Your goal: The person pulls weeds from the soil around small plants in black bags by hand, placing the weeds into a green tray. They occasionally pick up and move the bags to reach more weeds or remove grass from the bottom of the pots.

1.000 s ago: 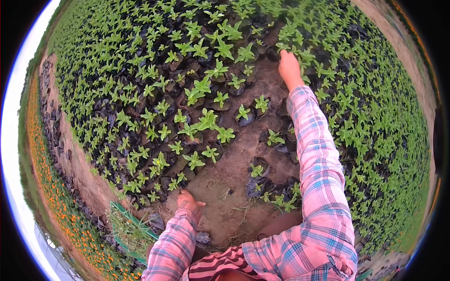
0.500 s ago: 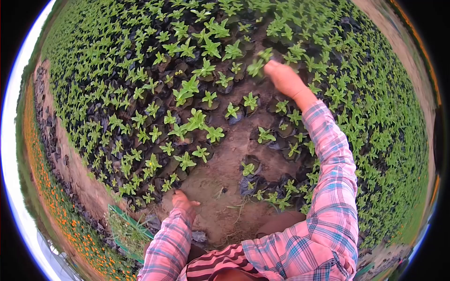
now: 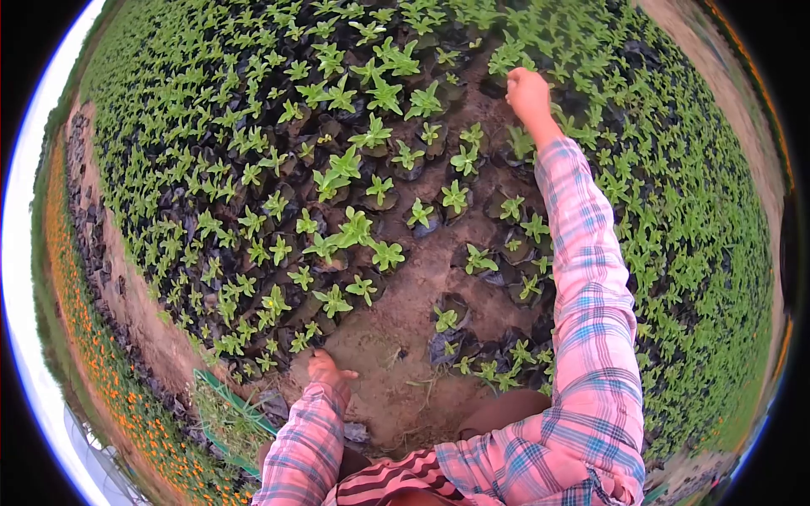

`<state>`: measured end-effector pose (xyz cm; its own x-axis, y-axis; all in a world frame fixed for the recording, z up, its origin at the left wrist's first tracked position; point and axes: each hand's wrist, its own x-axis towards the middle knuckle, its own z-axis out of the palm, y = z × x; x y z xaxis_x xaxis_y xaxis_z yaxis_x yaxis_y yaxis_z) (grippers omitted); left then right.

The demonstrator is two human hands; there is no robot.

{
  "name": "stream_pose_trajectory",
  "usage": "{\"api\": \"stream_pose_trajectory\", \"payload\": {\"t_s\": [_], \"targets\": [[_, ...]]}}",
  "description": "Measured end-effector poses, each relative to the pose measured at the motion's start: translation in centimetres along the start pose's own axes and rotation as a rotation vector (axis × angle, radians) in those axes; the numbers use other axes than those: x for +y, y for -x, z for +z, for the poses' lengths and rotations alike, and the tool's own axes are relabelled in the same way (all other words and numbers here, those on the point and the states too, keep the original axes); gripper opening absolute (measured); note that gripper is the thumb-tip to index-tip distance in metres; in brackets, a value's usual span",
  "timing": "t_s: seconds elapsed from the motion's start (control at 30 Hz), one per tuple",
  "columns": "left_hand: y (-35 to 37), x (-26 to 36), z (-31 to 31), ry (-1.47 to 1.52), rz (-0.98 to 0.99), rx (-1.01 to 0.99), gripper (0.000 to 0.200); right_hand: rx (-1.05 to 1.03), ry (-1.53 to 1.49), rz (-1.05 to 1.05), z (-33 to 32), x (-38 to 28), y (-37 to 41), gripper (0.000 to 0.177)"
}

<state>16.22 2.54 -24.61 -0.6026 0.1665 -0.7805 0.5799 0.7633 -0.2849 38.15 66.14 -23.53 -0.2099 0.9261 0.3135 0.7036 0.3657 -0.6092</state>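
Head view, looking down over a huge seedling bed (image 3: 253, 169): small green plants in black bags, far too many to count, wrapping around one patch of bare soil (image 3: 396, 337) in front of the person. One strip of orange flowers (image 3: 93, 354) runs along the far left edge, and one green crate (image 3: 226, 403) sits at lower left, just beside the near elbow.

Two hands are in play. The right arm, in a pink checked sleeve (image 3: 582, 278), is stretched right out, and the right hand (image 3: 528, 93) is at the far rim of the soil patch. Its fingers (image 3: 513, 78) are curled together, and whether they pinch a leaf I cannot tell. The seedling (image 3: 504, 57) nearest them stands upright in its bag, just beyond the fingertips, up and to the left. The left hand (image 3: 327, 368) is well apart, close to the body, flat on the soil with fingers spread and holding nothing.
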Motion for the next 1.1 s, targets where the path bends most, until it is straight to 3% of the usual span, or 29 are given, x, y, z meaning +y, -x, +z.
{"api": "stream_pose_trajectory", "payload": {"t_s": [0.13,0.2,0.53,0.6,0.67,0.73,0.77,0.93,1.1], "targets": [[-0.4,0.0,0.3,0.006,-0.057,-0.034,0.122,-0.024,0.224,0.076,0.7,-0.7,-1.1,0.019],[-0.4,-0.2,0.8,-0.007,-0.028,0.019,0.123,-0.047,0.352,0.258,1.5,-1.7,-1.4,0.022],[-0.1,-0.1,1.0,-0.072,0.002,-0.004,0.122,-0.007,0.351,0.304,3.3,0.0,-1.7,0.021],[-0.7,-0.4,1.1,-0.047,-0.022,-0.022,0.12,0.15,-0.277,0.293,3.1,1.8,-2.4,0.024],[-0.4,-0.3,1.2,-0.041,-0.015,-0.007,0.119,0.077,-0.335,0.354,2.0,2.5,-2.5,0.029],[-0.2,-0.3,1.1,-0.045,-0.006,0.012,0.118,-0.266,-0.243,0.377,-2.1,-1.5,-1.0,0.032],[-0.3,-0.3,1.1,-0.053,-0.004,0.011,0.117,-0.141,0.25,-0.081,-0.3,1.5,-0.8,0.037],[-0.2,-0.1,0.5,-0.07,0.007,0.013,0.117,-0.193,0.374,-0.146,0.5,0.7,0.8,0.034],[-0.8,-0.5,0.9,-0.058,-0.001,-0.015,0.119,-0.171,0.261,-0.223,0.4,1.6,0.4,0.015]]}}
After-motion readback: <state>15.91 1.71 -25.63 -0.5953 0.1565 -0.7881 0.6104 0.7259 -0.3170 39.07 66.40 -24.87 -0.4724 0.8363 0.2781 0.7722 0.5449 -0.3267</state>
